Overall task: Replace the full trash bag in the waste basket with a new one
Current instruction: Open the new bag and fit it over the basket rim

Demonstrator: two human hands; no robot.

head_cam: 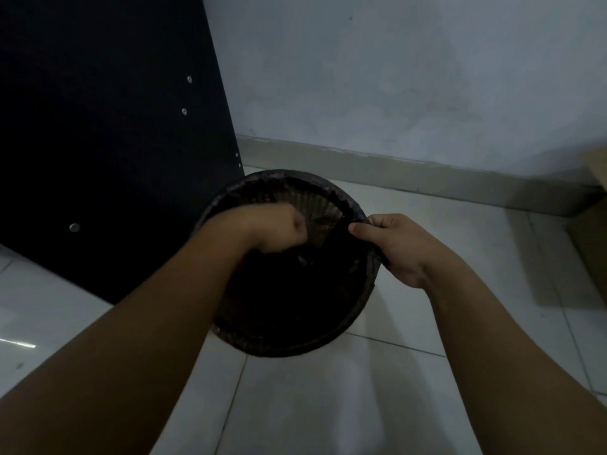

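Note:
A round dark waste basket (282, 348) stands on the white tiled floor below me, lined with a black trash bag (295, 290) whose edge folds over the rim. My left hand (276, 228) reaches down inside the basket, fingers curled into the black plastic near the ribbed inner wall. My right hand (391, 244) pinches the bag's edge at the basket's right rim, thumb on the inside. The inside of the bag is too dark to make out.
A tall black furniture panel (108, 142) with metal screw heads stands close on the left, touching the basket's side. A grey wall and baseboard (410, 174) run behind. A cardboard box (591, 231) sits at the far right on the floor.

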